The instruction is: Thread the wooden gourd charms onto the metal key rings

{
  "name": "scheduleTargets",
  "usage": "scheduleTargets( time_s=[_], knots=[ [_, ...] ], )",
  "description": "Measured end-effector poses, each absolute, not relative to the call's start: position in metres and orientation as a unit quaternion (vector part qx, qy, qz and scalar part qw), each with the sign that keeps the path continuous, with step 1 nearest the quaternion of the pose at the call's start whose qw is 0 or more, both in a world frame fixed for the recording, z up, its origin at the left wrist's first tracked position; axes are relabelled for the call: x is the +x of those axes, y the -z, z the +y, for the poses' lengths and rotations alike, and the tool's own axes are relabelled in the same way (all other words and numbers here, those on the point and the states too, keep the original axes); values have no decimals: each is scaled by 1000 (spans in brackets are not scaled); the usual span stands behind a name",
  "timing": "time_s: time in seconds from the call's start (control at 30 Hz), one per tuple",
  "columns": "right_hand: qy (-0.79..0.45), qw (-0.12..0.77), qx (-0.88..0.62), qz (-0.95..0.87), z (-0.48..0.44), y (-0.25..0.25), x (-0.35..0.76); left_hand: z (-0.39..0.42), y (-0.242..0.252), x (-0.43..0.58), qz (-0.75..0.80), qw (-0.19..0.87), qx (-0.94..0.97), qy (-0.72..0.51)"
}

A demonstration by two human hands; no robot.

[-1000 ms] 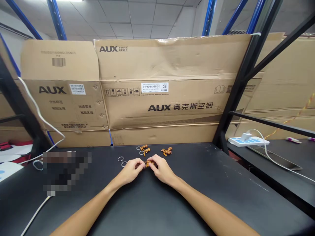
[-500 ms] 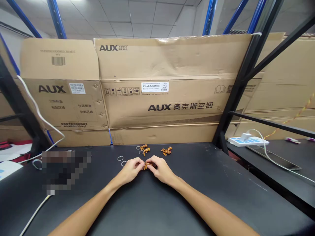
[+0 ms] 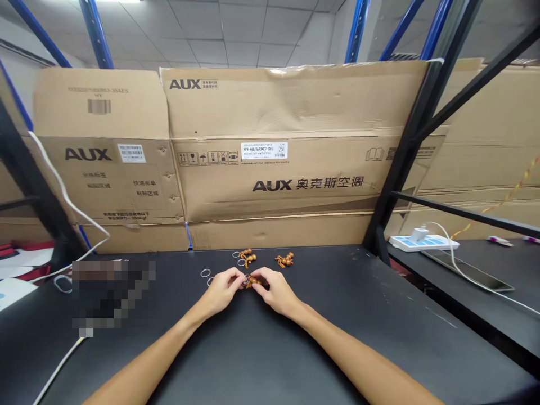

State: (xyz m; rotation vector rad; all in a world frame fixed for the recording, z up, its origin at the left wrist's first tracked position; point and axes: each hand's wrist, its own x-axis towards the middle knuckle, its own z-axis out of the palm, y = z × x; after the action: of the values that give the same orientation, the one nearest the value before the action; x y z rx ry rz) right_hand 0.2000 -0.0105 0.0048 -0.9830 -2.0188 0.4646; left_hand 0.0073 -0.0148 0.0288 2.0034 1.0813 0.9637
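Note:
My left hand is closed in a pinch on a small metal ring, partly hidden by the fingers. Beside it, my right hand pinches a small brown beaded charm with orange cord. Ring and charm meet between the fingertips. Two loose metal rings lie left of my left hand, one in full view and one partly covered by it. Farther back are charms with rings and, to the right, brown gourd-like charms without a visible ring.
Cardboard stands along the back of the black table. A blurred-out object lies on the left with a white cable. Black rack posts rise on both sides. At right are a power strip and a flat dark device.
My left fingers have drawn slightly left, and a ring now shows between the two hands. The view has shifted slightly.

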Motion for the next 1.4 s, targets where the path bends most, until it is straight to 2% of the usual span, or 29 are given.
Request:
scheduleTargets(
  time_s=[0.43, 0.7, 0.9, 1.1, 1.4],
  knots=[
    [-131, 413, -390, -813, -12, -7, 200, -18, -31, 11, 403, 343, 762, -374],
    [-47, 381, -360, -850, -15, -11, 200, -17, -29, 10, 400, 368, 742, -392],
    [-62, 377, -381, -842, -15, -12, 200, -14, -27, 10, 384, 401, 729, -400],
    [-84, 364, -382, -845, -15, -12, 200, -13, -28, 8, 382, 376, 748, -391],
    [-8, 363, -358, -861, -16, -13, 202, -15, -30, 10, 397, 404, 735, -371]
  ],
)
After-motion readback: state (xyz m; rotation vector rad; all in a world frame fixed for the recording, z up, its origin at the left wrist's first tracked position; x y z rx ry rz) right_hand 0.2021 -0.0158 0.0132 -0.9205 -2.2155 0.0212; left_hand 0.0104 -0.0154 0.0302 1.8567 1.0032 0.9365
